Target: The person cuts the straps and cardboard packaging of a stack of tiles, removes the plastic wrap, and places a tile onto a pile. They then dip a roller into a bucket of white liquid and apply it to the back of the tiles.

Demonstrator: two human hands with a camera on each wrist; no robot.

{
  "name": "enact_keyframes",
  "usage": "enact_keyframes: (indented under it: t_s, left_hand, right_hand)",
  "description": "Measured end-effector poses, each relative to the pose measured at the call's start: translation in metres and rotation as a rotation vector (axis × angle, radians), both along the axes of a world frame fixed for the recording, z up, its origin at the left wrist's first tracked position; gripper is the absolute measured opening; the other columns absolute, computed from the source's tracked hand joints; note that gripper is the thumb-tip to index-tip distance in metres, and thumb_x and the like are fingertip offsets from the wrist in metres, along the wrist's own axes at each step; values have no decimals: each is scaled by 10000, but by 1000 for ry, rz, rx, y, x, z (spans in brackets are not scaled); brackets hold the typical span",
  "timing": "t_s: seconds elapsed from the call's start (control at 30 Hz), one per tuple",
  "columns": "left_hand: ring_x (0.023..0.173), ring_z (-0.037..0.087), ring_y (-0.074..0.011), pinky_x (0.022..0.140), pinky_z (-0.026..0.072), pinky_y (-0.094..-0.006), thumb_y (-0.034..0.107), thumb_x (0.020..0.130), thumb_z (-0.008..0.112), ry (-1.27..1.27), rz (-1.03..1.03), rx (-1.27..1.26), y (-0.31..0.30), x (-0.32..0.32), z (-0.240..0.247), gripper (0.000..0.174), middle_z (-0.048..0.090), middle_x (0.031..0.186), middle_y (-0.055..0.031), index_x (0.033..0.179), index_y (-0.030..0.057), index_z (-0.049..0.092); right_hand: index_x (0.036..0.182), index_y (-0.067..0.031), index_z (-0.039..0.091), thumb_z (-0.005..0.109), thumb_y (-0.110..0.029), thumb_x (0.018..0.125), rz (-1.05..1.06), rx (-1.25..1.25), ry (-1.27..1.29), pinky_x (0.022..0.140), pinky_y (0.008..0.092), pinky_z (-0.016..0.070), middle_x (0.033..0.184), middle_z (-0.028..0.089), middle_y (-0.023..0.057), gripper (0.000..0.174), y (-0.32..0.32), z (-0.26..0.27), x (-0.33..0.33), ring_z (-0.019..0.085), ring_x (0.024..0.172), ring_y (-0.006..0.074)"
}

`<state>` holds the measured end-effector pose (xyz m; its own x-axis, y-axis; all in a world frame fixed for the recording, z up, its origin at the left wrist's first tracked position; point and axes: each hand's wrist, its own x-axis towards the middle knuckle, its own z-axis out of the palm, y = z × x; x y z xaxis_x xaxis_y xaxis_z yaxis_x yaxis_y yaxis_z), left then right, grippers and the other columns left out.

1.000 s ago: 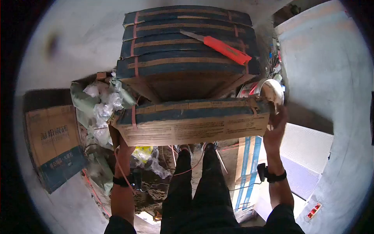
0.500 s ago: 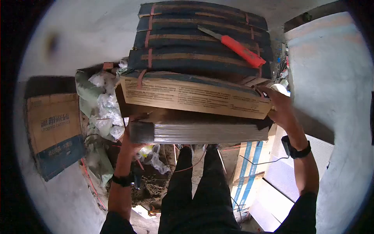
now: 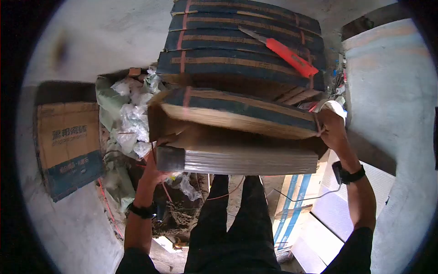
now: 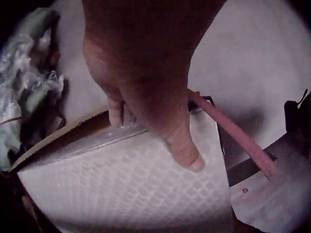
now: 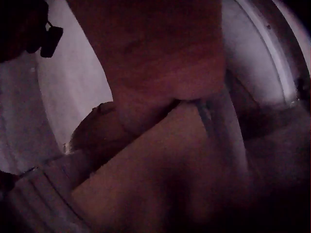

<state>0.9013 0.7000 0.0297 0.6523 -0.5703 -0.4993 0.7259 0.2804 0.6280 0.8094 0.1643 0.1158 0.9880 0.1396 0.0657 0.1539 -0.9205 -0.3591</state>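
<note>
A stack of glossy-edged tiles (image 3: 246,160) lies at the near side of a torn-open cardboard carton (image 3: 228,119), just above my legs. My left hand (image 3: 154,165) grips the left end of that stack. In the left wrist view its thumb (image 4: 187,155) presses a white tile face (image 4: 121,184) with a scale-like pattern, the fingers curling over the far edge. My right hand (image 3: 334,130) holds the right end of the carton, whose panel tilts up from the tiles. The right wrist view is dark, with that hand at the cardboard edge (image 5: 146,170); its fingertips are hidden.
Beyond the carton stands a pile of strapped dark-blue cartons (image 3: 246,61) with a red-handled utility knife (image 3: 292,57) on it. Crumpled plastic wrap (image 3: 132,114) lies left, near a leaning flat carton (image 3: 68,146). White patterned tiles (image 3: 335,205) and a bucket (image 3: 334,107) stand right.
The carton's front panel has swung up and back, exposing the tile edges. My left hand has gone from the carton's end to the tiles; my right hand has moved outward with the cardboard.
</note>
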Motion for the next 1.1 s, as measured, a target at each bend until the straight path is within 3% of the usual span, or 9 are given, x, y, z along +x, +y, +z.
enact_keyframes:
  t_s: [0.07,0.13,0.4,0.43,0.53,0.6,0.87,0.9,1.1]
  left_hand:
    - [1001,585,-146,872,496,-308,222,647,884,-966,-486,748,12,7,-18,820,558,1192,-81,1313,43,442]
    - [973,586,-140,866,499,-301,233,643,888,-650,-279,557,-7,8,-1,833,566,1169,-71,1317,43,436]
    - [1045,557,-137,873,500,-296,183,627,904,-643,-235,383,-33,22,29,859,508,1235,-72,1315,25,414]
    - [1057,556,-153,882,502,-301,299,606,916,-867,-284,592,-30,24,18,913,510,1222,-78,1316,30,409]
    - [1067,556,-160,907,488,-307,309,597,920,-391,-171,245,-43,30,42,918,514,1228,-84,1311,32,414]
    - [1064,556,-154,909,484,-301,264,600,918,-438,-179,282,-42,34,34,897,521,1218,-81,1308,34,417]
    - [1048,542,-128,907,475,-293,135,598,896,-1309,-495,1014,-51,48,23,862,535,1194,-51,1317,59,428]
    - [1055,538,-137,922,470,-302,116,602,875,-1324,-381,901,-49,53,13,845,531,1205,-50,1321,58,437]
    - [1191,478,-189,1031,379,-334,176,786,724,-1041,-214,762,-7,93,-78,641,517,1287,-86,1343,25,444]
  right_hand:
    - [880,-29,620,663,-83,655,-60,-128,45,688,414,461,824,571,177,235,-46,-31,-36,571,783,372]
    - [1106,-59,640,623,-112,842,-528,753,249,856,383,484,1080,646,130,270,-113,-58,-102,628,984,301]
    - [1052,-1,650,557,-173,923,-837,288,228,806,334,490,1018,642,54,234,-213,34,-280,594,902,169]
    - [1064,-1,646,539,-120,927,-1258,1051,46,771,328,488,1019,640,53,212,-202,49,-281,584,873,160]
    - [966,-31,640,480,-136,946,-755,-188,412,708,317,468,895,620,6,193,-218,102,-319,553,788,140]
    - [919,-6,617,517,-178,893,-1203,525,163,694,318,460,836,588,34,200,-225,112,-359,559,770,167]
    - [859,-44,574,527,-133,927,-1086,318,248,672,288,430,783,505,3,121,-153,164,-401,496,741,120]
    - [858,-47,550,539,-143,916,-631,-223,261,665,321,433,782,508,43,113,-130,162,-370,515,737,174]
    - [756,-29,458,553,-39,814,-738,-155,247,597,343,377,695,415,79,111,-101,127,-361,448,658,224]
